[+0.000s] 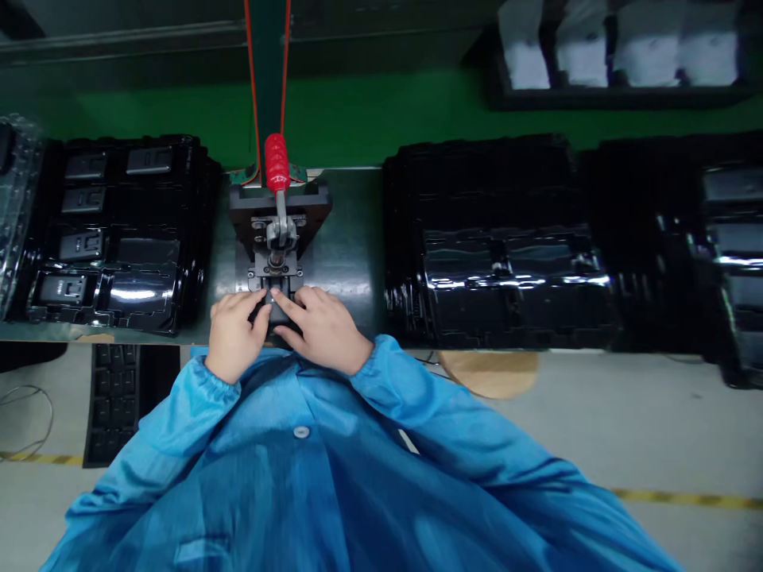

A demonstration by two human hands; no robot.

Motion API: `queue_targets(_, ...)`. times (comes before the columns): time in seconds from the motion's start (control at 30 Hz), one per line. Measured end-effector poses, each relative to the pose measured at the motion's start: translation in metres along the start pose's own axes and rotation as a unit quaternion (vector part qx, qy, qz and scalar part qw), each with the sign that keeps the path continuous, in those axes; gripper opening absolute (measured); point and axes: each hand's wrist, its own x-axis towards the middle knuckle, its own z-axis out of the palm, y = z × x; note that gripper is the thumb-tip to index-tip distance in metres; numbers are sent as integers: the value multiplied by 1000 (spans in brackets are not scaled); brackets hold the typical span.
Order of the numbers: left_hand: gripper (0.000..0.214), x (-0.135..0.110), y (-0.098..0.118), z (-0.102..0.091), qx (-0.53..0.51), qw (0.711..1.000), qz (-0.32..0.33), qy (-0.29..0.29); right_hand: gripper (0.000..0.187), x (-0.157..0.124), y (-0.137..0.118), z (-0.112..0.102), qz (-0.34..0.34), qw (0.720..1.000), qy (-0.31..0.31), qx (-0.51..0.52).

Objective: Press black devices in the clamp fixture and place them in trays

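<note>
A small black plastic part (pixel 277 311) sits at the front of the metal base of a toggle-clamp fixture (pixel 280 210). My left hand (pixel 237 330) grips its left side, with thumb and index finger against it. From the right, my right hand (pixel 325 327) has index finger and thumb on the same part, its other fingers bent. Directly beyond the fingertips is the clamp's plunger, and its red handle (pixel 276 163) stands upright. My fingers hide much of the part, so its exact kind cannot be made out.
At left, a stack of black trays (pixel 146 274) holds several black plastic parts (pixel 82 200). More glossy black trays (pixel 489 187) are stacked at right. A rack with pale sheets (pixel 649 48) stands at the back right. Below the bench edge are a round wooden stool (pixel 492 372) and a black tray (pixel 113 405).
</note>
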Motion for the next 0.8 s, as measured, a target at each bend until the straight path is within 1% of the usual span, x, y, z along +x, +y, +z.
queue_targets(0.1, 37, -5, -1, -1, 32, 999, 14, -18, 69, 0, -4, -4, 12, 1000, -8, -11)
queue_targets(0.2, 47, -7, -5, -2, 42, 997, 42, -43, 68, 0, -9, -7, 27, 999, -17, -23)
queue_targets(0.33, 48, -6, -11, -2, 32, 996, 61, -49, 68, 0, -11, -9, 39, 998, -32, -23)
queue_targets(0.37, 48, -6, -12, -1, 31, 996, 62, -48, 67, -1, -11, -11, 39, 999, -28, -18)
queue_targets(0.4, 47, -6, -13, -1, 30, 996, 62, -48, 65, -2, -9, -14, 36, 999, -10, -7)
queue_targets(0.43, 47, -6, -14, 0, 28, 997, 62, -47, 60, -4, -8, -20, 28, 999, 24, 12)
queue_targets(0.47, 46, -7, -14, 0, 27, 997, 61, -46, 54, -5, -7, -30, 15, 996, 77, 37)
queue_targets(0.5, 45, -7, -15, 1, 25, 997, 62, -46, 47, -5, -7, -43, -1, 987, 146, 66)
queue_targets(0.53, 44, -7, -16, 2, 23, 997, 64, -46, 40, -4, -8, -60, -23, 969, 226, 93)
queue_targets(0.6, 44, -8, -18, 3, 21, 997, 66, -44, 32, 3, -12, -100, -61, 916, 373, 133)
queue_targets(0.63, 44, -8, -19, 4, 20, 997, 65, -42, 30, 10, -16, -122, -80, 889, 428, 141)
queue_targets(0.67, 46, -9, -20, 5, 17, 997, 63, -39, 30, 20, -21, -143, -74, 882, 442, 148)
queue_targets(0.7, 47, -11, -21, 6, 14, 998, 60, -33, 29, 31, -25, -161, -68, 882, 442, 149)
queue_targets(0.73, 49, -13, -21, 7, 10, 998, 57, -24, 32, 43, -29, -177, -63, 893, 423, 143)
queue_targets(0.77, 51, -16, -22, 8, 5, 998, 57, -15, 35, 56, -33, -190, -51, 912, 382, 139)
queue_targets(0.8, 52, -20, -22, 8, -1, 998, 58, -6, 37, 69, -36, -199, -35, 934, 327, 143)
